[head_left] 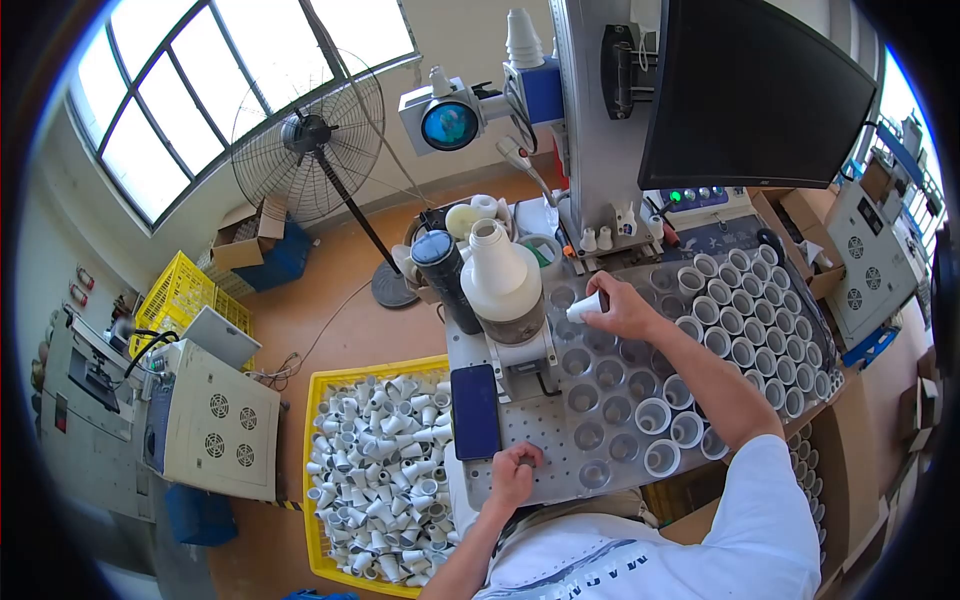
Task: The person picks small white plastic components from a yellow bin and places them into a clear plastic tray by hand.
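My right hand point(622, 310) pinches a white tapered plastic cup point(586, 307) lying tilted on its side in the fingers. It is held over the left part of a board with rows of clear round holders point(588, 434). White cups like it point(661, 458) stand mouth up on the board's right part and near its front. My left hand point(514, 474) rests with curled fingers at the table's front left, just below a dark phone point(475, 411), and no object shows in it. A large white bottle-shaped part point(500, 280) stands on a machine fixture behind the phone.
A yellow crate point(318, 480) full of loose white cone-shaped parts stands on the floor left of the table. A dark cylinder point(446, 282) is beside the bottle-shaped part. A monitor point(760, 95) overhangs the back right. A standing fan point(308, 132) is behind, left.
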`<action>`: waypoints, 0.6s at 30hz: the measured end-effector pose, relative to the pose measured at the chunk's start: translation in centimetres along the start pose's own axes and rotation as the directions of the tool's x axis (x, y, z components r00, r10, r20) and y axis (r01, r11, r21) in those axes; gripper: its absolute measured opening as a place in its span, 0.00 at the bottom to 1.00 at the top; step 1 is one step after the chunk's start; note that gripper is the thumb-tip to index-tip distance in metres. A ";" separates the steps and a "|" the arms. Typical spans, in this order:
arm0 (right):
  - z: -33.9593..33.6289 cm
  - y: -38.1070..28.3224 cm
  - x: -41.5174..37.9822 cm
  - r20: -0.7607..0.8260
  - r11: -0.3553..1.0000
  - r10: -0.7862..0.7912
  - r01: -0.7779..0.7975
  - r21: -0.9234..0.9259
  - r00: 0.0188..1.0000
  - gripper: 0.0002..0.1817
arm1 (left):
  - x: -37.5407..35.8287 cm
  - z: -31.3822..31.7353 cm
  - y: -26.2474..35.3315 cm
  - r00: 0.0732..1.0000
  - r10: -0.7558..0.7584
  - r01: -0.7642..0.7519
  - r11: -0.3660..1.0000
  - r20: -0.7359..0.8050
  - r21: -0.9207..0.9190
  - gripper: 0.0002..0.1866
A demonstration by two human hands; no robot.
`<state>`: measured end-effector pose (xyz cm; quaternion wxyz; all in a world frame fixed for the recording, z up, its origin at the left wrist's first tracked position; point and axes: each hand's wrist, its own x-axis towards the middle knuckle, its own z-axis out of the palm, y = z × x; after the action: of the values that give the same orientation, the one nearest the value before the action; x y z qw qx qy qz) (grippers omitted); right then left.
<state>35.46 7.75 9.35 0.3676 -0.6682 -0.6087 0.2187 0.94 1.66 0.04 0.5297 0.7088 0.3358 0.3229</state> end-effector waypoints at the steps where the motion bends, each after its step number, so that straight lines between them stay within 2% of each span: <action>1: 0.0 -0.1 0.0 0.000 1.000 0.000 0.000 0.000 1.000 0.26 | 0.0 0.0 0.0 1.000 0.000 0.000 1.000 -0.003 -0.001 0.16; 13: 0.2 -0.3 -0.2 0.033 0.998 0.003 -0.001 -0.065 0.999 0.24 | 0.0 0.1 0.3 1.000 0.005 -0.005 1.000 -0.013 0.017 0.15; 16: -0.1 -1.0 -0.3 0.070 0.997 -0.007 0.012 -0.075 0.998 0.23 | 0.1 0.1 0.8 1.000 -0.004 0.004 1.000 -0.012 0.016 0.15; 18: -0.5 -2.0 -0.6 0.159 0.983 0.047 -0.017 -0.182 0.986 0.21 | 0.1 0.0 0.5 1.000 -0.020 0.020 1.000 -0.012 0.011 0.15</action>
<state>34.39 7.08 11.12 0.2512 -0.6885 -0.6430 0.2224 1.07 1.68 0.56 0.5272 0.7063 0.3477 0.3199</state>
